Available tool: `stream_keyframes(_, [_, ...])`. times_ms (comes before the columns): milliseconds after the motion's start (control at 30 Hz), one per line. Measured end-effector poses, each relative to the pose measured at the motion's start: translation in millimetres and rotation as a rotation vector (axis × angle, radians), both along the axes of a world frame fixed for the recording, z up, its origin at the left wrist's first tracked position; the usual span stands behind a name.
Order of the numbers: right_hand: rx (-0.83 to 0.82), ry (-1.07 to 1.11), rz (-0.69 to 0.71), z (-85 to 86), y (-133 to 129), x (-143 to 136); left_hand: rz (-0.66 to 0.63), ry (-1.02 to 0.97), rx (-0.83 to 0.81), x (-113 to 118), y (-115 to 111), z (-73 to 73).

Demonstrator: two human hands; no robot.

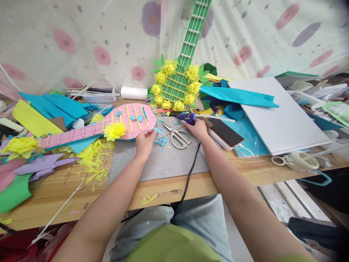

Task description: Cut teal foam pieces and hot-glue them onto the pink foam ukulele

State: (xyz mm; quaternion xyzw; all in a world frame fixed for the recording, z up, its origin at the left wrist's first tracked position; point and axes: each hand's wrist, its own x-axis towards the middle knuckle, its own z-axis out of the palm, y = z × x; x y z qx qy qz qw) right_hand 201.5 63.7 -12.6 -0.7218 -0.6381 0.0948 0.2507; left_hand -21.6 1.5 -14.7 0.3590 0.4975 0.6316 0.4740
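Note:
My left hand [145, 143] is pinched at the fingertips, with a small blue paper piece [157, 130] at them. Just beyond it lies a pink paper guitar [124, 118] with yellow strips, blue leaf shapes and a yellow flower [115, 131]. In my right hand [198, 129] is a purple glue gun [187, 118], its black cord [193, 165] running down over the table edge. Between my hands, open scissors [178, 136] rest on the grey cutting mat [152, 167] among blue scraps.
A green paper guitar [177, 85] ringed with yellow flowers stands upright behind. To the right are a phone [225, 131], a white board [280, 120] and a tape dispenser [300, 160]. Yellow scraps [94, 158] and coloured paper cover the left side.

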Motion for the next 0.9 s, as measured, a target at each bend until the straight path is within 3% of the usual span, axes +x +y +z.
stream_keyframes(100, [-0.018, 0.179, -0.009, -4.5, -2, 4, -0.007, 0.017, -0.003, -1, 1, -2.6])
stream_keyframes(233, [0.107, 0.474, -0.015, -6.8, -9, 7, -0.018, 0.013, -0.028, 2, 3, -7.8])
stream_keyframes(333, [0.152, 0.574, 0.008, -4.3, -14, 8, -0.029, 0.046, -0.042, 5, 3, -12.4])
stream_keyframes(567, [0.019, 0.753, 0.049, 9.5, -25, 4, 0.010, 0.037, 0.030, 4, 1, -7.9])
stream_keyframes(733, [-0.042, 1.007, 0.384, 20.6, -38, -8, 0.051, -0.013, 0.025, 0, 1, -0.3])
stream_keyframes(900, [-0.202, 0.898, 0.539, 19.3, -47, -21, 0.083, -0.008, 0.032, -2, 0, 3.8])
